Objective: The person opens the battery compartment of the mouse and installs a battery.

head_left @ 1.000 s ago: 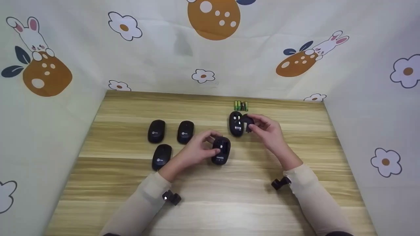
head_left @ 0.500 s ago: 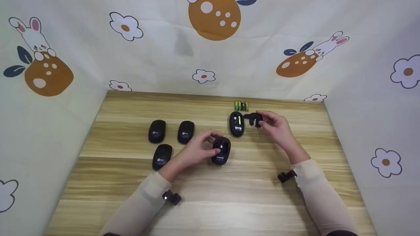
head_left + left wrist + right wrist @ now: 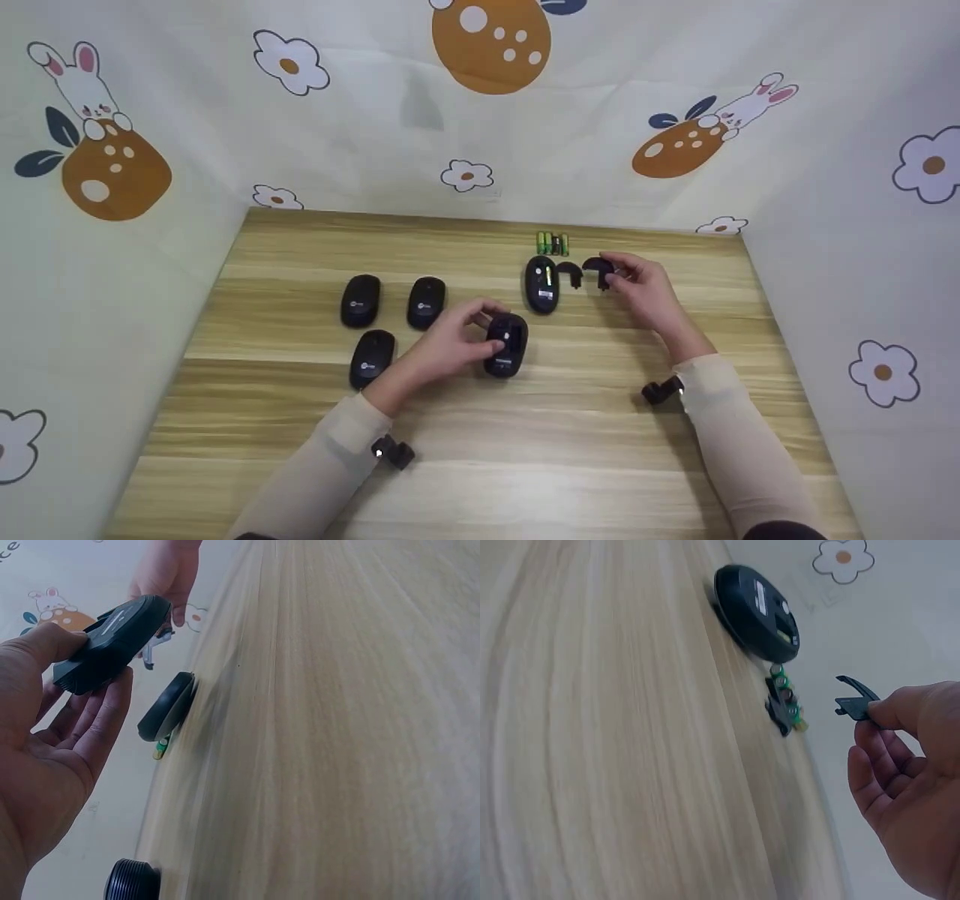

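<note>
My left hand (image 3: 454,341) grips a black computer mouse (image 3: 506,356), underside up, its battery compartment uncovered and bare. In the left wrist view this mouse (image 3: 112,641) is lifted off the table. Between thumb and fingertips my right hand (image 3: 646,291) pinches a black curved battery cover (image 3: 598,265), raised above the tabletop in the right wrist view. A second battery cover (image 3: 571,270) lies on the table to its left. Beside that one rests another upturned mouse (image 3: 541,290), with a green battery (image 3: 549,276) showing in its compartment.
Several green batteries (image 3: 553,244) stand in a row behind the upturned mouse. At left, three black mice lie upright: one at the back left (image 3: 361,300), one right of it (image 3: 426,302), one nearer (image 3: 372,358). Printed cloth walls (image 3: 375,135) border the wooden table (image 3: 480,465).
My right hand has moved right, away from the upturned mouse, with one battery cover. The other cover has come to lie beside that mouse. My left hand stays with its mouse.
</note>
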The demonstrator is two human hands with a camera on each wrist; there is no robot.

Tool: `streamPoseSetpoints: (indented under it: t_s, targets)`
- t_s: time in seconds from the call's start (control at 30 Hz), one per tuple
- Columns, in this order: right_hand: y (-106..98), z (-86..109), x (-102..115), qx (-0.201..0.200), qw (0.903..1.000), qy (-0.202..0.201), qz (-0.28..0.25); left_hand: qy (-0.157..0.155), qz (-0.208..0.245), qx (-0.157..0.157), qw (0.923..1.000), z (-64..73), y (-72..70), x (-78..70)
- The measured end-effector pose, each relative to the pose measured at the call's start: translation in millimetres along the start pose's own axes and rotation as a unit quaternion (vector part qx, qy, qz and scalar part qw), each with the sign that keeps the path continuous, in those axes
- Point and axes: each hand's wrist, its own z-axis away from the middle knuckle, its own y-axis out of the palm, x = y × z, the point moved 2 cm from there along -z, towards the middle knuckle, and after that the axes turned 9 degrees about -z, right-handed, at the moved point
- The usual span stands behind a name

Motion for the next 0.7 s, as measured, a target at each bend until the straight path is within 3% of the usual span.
streamPoseSetpoints:
  t_s: [0.7]
  targets:
    - [-7, -24.9, -34, 0.025, 0.9975, 0.025, 0.061, -0.008, -0.002, -0.002, 1.0000, 0.8, -2.0, 0.7]
